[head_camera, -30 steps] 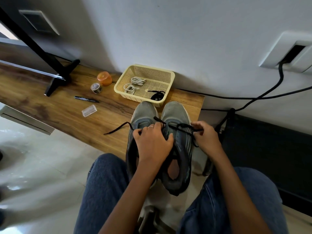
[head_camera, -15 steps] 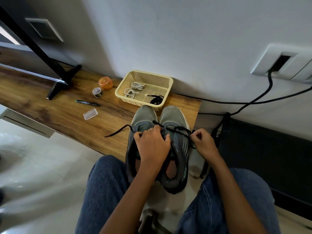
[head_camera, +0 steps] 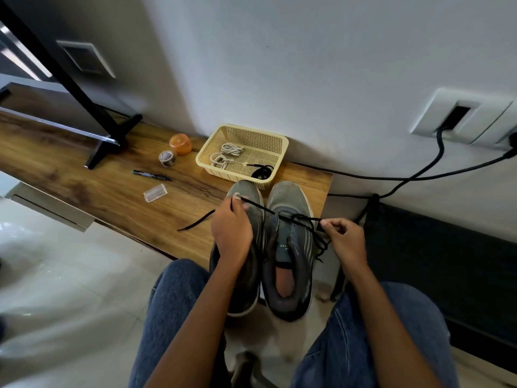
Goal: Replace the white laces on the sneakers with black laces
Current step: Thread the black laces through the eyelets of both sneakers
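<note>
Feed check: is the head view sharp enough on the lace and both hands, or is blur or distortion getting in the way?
Head view: black lace, left hand and right hand read sharp; floor at lower left smears; wide-angle bends the wall and table edge; soft daylight, no glare on the sneakers.

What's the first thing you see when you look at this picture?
Two hands pull a black lace tight across a pair of grey sneakers at the wooden table's near edge: the left hand on one end, the right hand on the other. Just behind, a yellow basket by the wall holds white laces.
</note>
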